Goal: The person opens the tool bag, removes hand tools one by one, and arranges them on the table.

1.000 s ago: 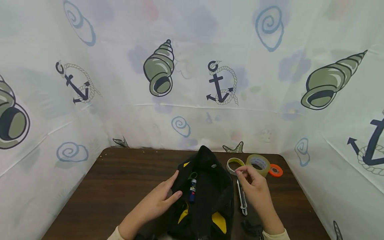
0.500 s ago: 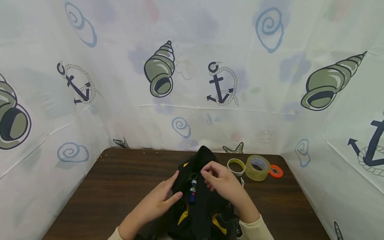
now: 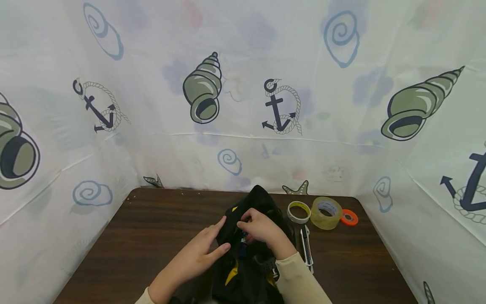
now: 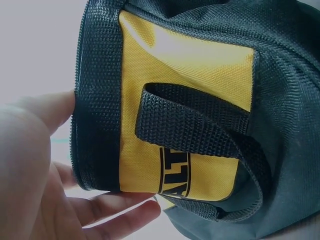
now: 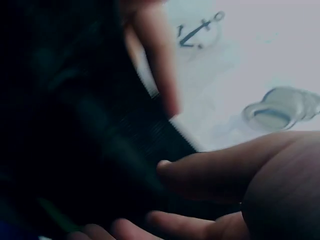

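Centrally, black and yellow bag (image 3: 252,253) sits at near table (image 3: 152,236) edge; bare wood spreads wide to left, less to right. Tape rolls (image 3: 326,211) and utility knife (image 3: 306,247) crowd just right of bag. Left hand (image 3: 197,253), fingers straight, presses bag's left side. Right hand (image 3: 262,230), fingers curled, reaches into bag opening beside blue tube (image 3: 243,247); whether it grips anything, cannot tell.

Right wrist view blurred, dark: black bag (image 5: 75,125) fills left half, contents unreadable. Right hand (image 3: 262,230) covers blue tube (image 3: 241,246) top. Bag logo (image 4: 175,172) cut by strap (image 4: 200,130). Utility knife (image 3: 306,249) detail too small.
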Available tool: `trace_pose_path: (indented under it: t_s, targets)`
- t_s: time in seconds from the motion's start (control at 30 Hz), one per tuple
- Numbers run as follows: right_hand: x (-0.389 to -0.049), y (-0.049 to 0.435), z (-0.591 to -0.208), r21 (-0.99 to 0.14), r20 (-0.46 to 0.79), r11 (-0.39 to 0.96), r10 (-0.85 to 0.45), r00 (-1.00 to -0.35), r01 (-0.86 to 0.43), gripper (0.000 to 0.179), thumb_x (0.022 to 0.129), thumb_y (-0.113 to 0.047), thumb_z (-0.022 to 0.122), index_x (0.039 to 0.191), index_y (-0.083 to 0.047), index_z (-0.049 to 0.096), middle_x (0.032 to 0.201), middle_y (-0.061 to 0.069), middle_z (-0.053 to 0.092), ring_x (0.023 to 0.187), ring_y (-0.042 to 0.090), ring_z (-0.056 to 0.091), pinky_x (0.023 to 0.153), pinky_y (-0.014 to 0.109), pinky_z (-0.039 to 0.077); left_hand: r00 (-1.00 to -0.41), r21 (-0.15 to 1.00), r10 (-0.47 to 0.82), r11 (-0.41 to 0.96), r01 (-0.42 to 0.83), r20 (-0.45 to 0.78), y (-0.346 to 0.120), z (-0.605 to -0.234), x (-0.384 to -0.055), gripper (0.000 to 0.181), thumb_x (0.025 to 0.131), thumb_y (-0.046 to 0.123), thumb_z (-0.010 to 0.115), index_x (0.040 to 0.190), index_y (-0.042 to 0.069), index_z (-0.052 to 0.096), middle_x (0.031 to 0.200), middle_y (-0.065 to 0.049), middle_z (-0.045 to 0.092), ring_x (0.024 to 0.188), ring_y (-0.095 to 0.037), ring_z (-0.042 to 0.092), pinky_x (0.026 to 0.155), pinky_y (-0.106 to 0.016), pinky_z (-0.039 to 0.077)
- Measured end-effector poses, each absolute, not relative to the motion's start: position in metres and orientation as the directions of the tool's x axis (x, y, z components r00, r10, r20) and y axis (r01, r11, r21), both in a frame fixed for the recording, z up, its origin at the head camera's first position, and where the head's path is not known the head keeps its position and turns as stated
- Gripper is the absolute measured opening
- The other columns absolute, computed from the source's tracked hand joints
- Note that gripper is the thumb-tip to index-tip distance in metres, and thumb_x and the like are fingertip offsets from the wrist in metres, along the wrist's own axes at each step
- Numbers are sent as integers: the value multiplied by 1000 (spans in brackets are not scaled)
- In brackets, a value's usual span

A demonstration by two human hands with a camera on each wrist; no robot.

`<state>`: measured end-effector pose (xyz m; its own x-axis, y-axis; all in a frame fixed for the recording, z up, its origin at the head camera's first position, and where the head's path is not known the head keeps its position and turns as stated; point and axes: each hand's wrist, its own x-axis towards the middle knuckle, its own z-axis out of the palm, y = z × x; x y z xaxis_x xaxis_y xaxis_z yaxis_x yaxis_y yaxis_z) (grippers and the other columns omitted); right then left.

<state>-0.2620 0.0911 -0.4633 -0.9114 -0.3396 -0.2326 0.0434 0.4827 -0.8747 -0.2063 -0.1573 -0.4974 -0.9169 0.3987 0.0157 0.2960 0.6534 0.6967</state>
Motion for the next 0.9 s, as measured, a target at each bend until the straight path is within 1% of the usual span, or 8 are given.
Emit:
trace_pose_path:
  t_s: [0.13, 0.23, 0.33, 0.47, 0.57, 0.67, 0.77, 0.9]
  targets:
    - [-274, 90, -485, -851, -287, 516, -297, -911, 100, 58, 108, -28, 70, 151, 1, 46, 108, 21, 74, 84, 30, 78, 97, 56, 61, -915, 675, 401, 662, 326, 48, -158, -496, -206, 78, 109, 65, 55, 175, 40, 23, 172, -15, 43, 157, -47, 43, 117, -79, 38]
    - [-280, 90, -505, -839, -317, 527, -272, -908, 135, 76, 104, -25, 75, 159, 3, 32, 107, 22, 73, 84, 31, 76, 96, 55, 59, -916, 677, 399, 663, 319, 41, -159, -496, -206, 78, 108, 66, 54, 175, 38, 24, 174, -13, 41, 158, -45, 42, 118, -78, 38]
    - [-284, 91, -526, -825, -347, 541, -257, -902, 163, 100, 98, -23, 83, 166, 7, 17, 131, 31, 66, 100, 37, 73, 95, 56, 59, -918, 698, 397, 653, 293, 14, -159, -497, -206, 81, 107, 71, 52, 175, 37, 24, 176, -9, 38, 162, -42, 38, 123, -77, 32]
    - [-287, 93, -540, -799, -362, 578, -241, -901, 167, 116, 91, -22, 90, 169, 9, 10, 164, 39, 37, 131, 50, 60, 108, 64, 53, -920, 708, 393, 651, 274, -6, -158, -495, -207, 82, 106, 74, 50, 175, 38, 23, 177, -5, 35, 164, -39, 35, 126, -74, 31]
    - [-288, 94, -543, -788, -350, 598, -240, -906, 146, 99, 89, -21, 92, 160, 9, 31, 157, 37, 44, 128, 51, 60, 107, 66, 53, -918, 721, 397, 640, 267, -12, -158, -494, -206, 82, 106, 72, 51, 175, 37, 23, 178, -4, 33, 164, -39, 34, 126, -75, 30]
    - [-287, 95, -544, -782, -344, 610, -253, -904, 127, 75, 88, -21, 93, 141, 3, 47, 133, 28, 57, 110, 42, 66, 98, 62, 59, -916, 725, 400, 637, 260, -24, -158, -493, -206, 83, 106, 72, 52, 175, 35, 24, 178, -5, 34, 164, -40, 34, 126, -76, 30]
    - [-287, 95, -545, -799, -337, 587, -259, -905, 129, 61, 88, -18, 94, 129, -2, 51, 117, 19, 60, 98, 34, 66, 88, 56, 62, -915, 726, 403, 638, 257, -30, -159, -494, -206, 84, 106, 72, 52, 176, 33, 24, 178, -6, 34, 164, -41, 35, 126, -76, 30]
    - [-287, 93, -549, -842, -319, 520, -270, -908, 142, 55, 88, -11, 92, 125, -3, 51, 112, 17, 62, 91, 31, 69, 78, 51, 65, -915, 727, 402, 638, 254, -32, -160, -495, -207, 85, 106, 73, 52, 176, 34, 23, 179, -7, 32, 164, -41, 35, 125, -76, 30]
